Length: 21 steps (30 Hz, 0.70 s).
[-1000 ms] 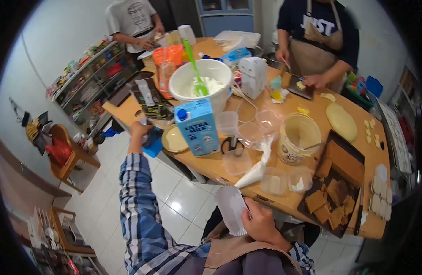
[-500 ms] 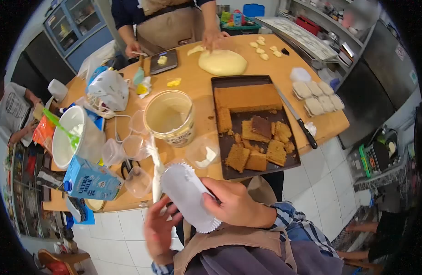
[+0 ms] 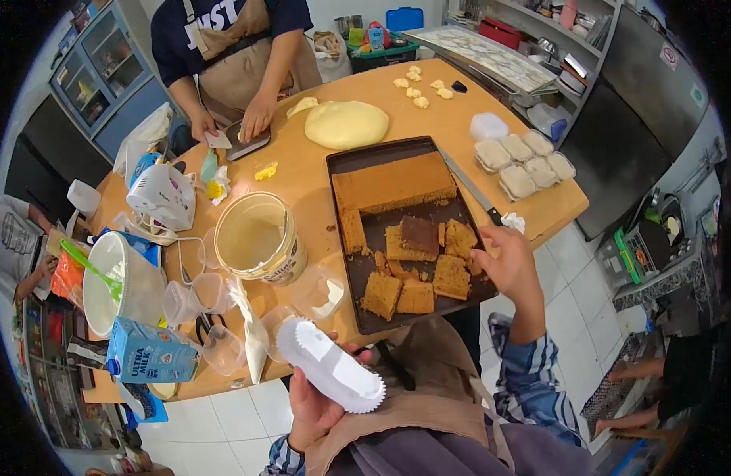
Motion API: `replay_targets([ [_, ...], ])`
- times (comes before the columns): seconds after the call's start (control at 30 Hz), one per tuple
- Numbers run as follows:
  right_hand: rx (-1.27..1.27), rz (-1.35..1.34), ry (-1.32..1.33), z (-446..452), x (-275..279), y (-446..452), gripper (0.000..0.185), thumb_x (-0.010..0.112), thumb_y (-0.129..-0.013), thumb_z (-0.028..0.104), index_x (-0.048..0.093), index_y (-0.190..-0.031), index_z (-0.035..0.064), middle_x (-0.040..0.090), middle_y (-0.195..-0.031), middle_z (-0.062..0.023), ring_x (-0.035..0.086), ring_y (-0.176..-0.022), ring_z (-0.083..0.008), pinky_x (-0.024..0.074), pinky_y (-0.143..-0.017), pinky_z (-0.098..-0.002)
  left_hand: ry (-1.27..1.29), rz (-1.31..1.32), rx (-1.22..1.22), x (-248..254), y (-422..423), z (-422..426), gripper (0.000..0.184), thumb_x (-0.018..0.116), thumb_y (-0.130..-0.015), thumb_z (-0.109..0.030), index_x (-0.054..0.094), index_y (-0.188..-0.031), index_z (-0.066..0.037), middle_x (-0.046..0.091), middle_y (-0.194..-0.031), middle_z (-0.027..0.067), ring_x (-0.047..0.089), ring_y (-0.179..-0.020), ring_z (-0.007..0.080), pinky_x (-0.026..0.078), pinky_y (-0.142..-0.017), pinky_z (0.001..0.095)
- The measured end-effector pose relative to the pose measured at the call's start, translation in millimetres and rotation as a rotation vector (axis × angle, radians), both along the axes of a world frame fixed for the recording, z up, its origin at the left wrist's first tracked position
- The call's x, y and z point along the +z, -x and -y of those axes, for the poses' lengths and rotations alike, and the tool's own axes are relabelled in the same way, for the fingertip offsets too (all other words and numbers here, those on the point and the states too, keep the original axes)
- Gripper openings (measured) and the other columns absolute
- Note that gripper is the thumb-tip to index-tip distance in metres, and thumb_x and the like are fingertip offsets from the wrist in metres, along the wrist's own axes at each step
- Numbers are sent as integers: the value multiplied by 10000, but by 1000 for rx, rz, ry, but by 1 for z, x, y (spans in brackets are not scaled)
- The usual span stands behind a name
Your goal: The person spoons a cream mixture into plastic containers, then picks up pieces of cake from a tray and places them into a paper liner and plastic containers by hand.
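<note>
My left hand (image 3: 314,408) is closed around an oblong white paper baking cup (image 3: 345,385) with fluted edges, held near my apron below the table edge. My right hand (image 3: 512,266) reaches over the right rim of a dark baking tray (image 3: 379,226), thumb and fingers apart beside cut cake pieces (image 3: 452,278). No object shows between those fingers, though the fingertips are close to the cake at that edge. A long uncut block of brown cake (image 3: 393,180) fills the far side of the tray.
A knife (image 3: 470,186) lies along the tray's right side, near lidded packs (image 3: 532,165). To the left stand a tub (image 3: 258,242), a milk carton (image 3: 153,351) and a white bowl (image 3: 123,293) with a green spatula. Across the table, a person works beside dough (image 3: 347,124).
My right hand has let go of the paper cup and moved right to the tray's edge. My left hand now holds the cup. The person opposite has moved a hand from the dough to the scale.
</note>
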State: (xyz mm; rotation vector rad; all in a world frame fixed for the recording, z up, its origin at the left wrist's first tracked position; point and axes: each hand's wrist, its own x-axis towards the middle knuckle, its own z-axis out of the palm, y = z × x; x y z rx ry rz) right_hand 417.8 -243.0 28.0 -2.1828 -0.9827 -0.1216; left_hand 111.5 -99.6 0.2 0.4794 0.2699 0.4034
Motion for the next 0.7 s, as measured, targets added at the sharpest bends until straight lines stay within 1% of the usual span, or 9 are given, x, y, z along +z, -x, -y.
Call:
replay_targets([
  [0.07, 33, -122, 117, -4, 2, -19, 410, 698, -699, 139, 603, -1071, -4, 607, -1033, -196, 525, -1003, -368, 419, -868, -416, -14, 2, 36, 1, -1, -2, 731, 514, -860, -546, 290, -1382, -86, 452, -1303, 193, 423, -1223, 421, 398, -981, 555],
  [0.1, 89, -122, 209, -8, 1, -29, 450, 685, -697, 122, 580, -1115, -6, 586, -1103, -190, 498, -1069, -359, 404, -916, -406, -30, -25, 49, 3, -1, -3, 729, 507, -863, -547, 289, -1382, -84, 450, -1305, 191, 426, -1222, 416, 399, -981, 554],
  [0.23, 283, -23, 258, -27, -10, -42, 477, 661, -691, 95, 565, -1148, 2, 558, -1177, -170, 473, -1123, -349, 389, -960, -391, -88, -164, -14, 18, -13, -1, 741, 481, -867, -564, 276, -1387, -77, 439, -1316, 186, 433, -1227, 388, 406, -983, 536],
  [0.3, 354, -6, 275, -36, -15, -45, 495, 653, -685, 85, 560, -1165, 10, 548, -1201, -159, 466, -1138, -342, 384, -978, -383, -53, -137, -114, 22, -25, 1, 745, 471, -871, -567, 266, -1391, -75, 434, -1322, 184, 436, -1228, 374, 406, -985, 527],
  [0.4, 403, 11, 375, -47, -13, -48, 498, 656, -675, 81, 568, -1160, 12, 564, -1184, -154, 476, -1131, -336, 391, -974, -376, -14, -104, -249, 21, -39, 4, 690, 446, -905, -517, 254, -1395, -70, 428, -1331, 177, 448, -1221, 354, 398, -995, 512],
  [0.47, 428, 17, 412, -50, -16, -51, 467, 655, -670, 75, 590, -1130, 22, 580, -1151, -145, 491, -1111, -326, 402, -957, -375, -111, -277, -280, 26, -51, 9, 753, 438, -870, -602, 270, -1390, -85, 438, -1319, 181, 465, -1201, 353, 451, -940, 511],
  [0.57, 438, -23, 441, -51, -12, -53, 408, 654, -666, 67, 623, -1072, 39, 601, -1084, -133, 512, -1075, -318, 416, -930, -378, -10, -229, -292, 18, -53, 8, 630, 433, -928, -464, 265, -1387, -67, 462, -1303, 167, 486, -1189, 334, 434, -967, 491],
  [0.6, 440, -47, 449, -51, -10, -53, 386, 654, -666, 65, 634, -1051, 45, 607, -1059, -128, 518, -1062, -316, 421, -921, -380, -13, -234, -281, 18, -54, 8, 624, 434, -928, -460, 269, -1384, -67, 464, -1300, 166, 490, -1186, 331, 439, -961, 489],
  [0.7, 409, 21, 461, -50, -6, -50, 333, 660, -660, 54, 655, -993, 60, 602, -1006, -122, 526, -1031, -317, 428, -900, -385, -10, -246, -255, 19, -54, 7, 610, 440, -928, -451, 284, -1373, -63, 470, -1294, 164, 499, -1178, 323, 453, -947, 485],
])
